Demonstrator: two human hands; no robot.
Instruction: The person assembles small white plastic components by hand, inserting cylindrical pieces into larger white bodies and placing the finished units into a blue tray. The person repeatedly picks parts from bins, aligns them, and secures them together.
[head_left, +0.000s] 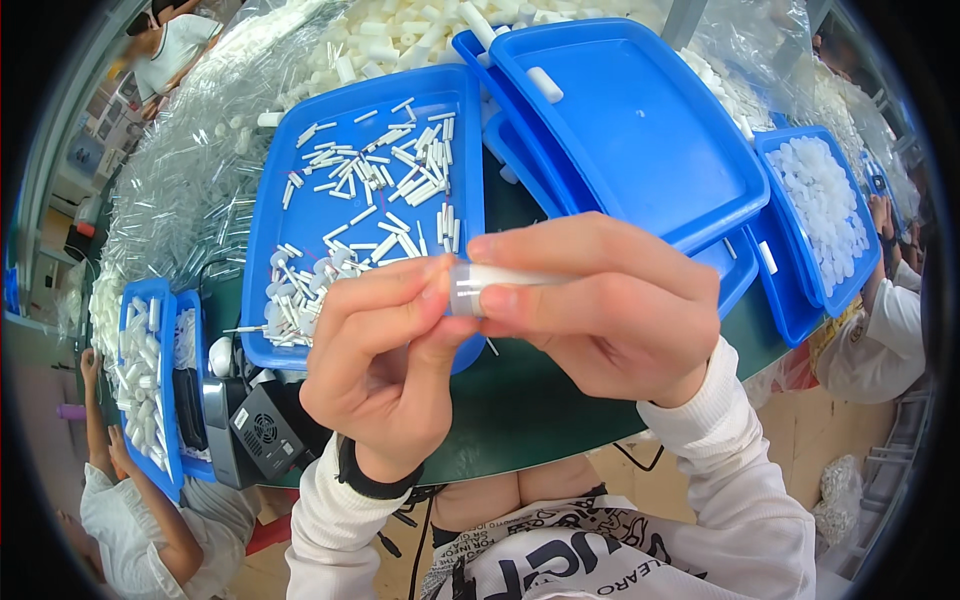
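In front of me, over the table, both hands meet on a white cylinder point(525, 277) with a clear, see-through sleeve point(466, 290) at its left end. My left hand point(375, 365) pinches that clear end between thumb and fingertips. Around the white body and the sleeve's edge, my right hand point(625, 310) is closed with thumb and fingers. What lies inside the sleeve is mostly hidden by my fingertips. Just beyond my left hand, a blue tray point(262, 225) holds many thin white rods point(425, 180) and some pieces with round translucent discs point(320, 270).
Stacked blue trays point(650, 140) overlap at the right, a loose white cylinder point(544, 85) on the top one's edge. Translucent pieces point(820, 200) fill a tray farther right. Left are clear plastic tubes point(190, 190), a black boxy device point(270, 430) and a co-worker point(180, 530).
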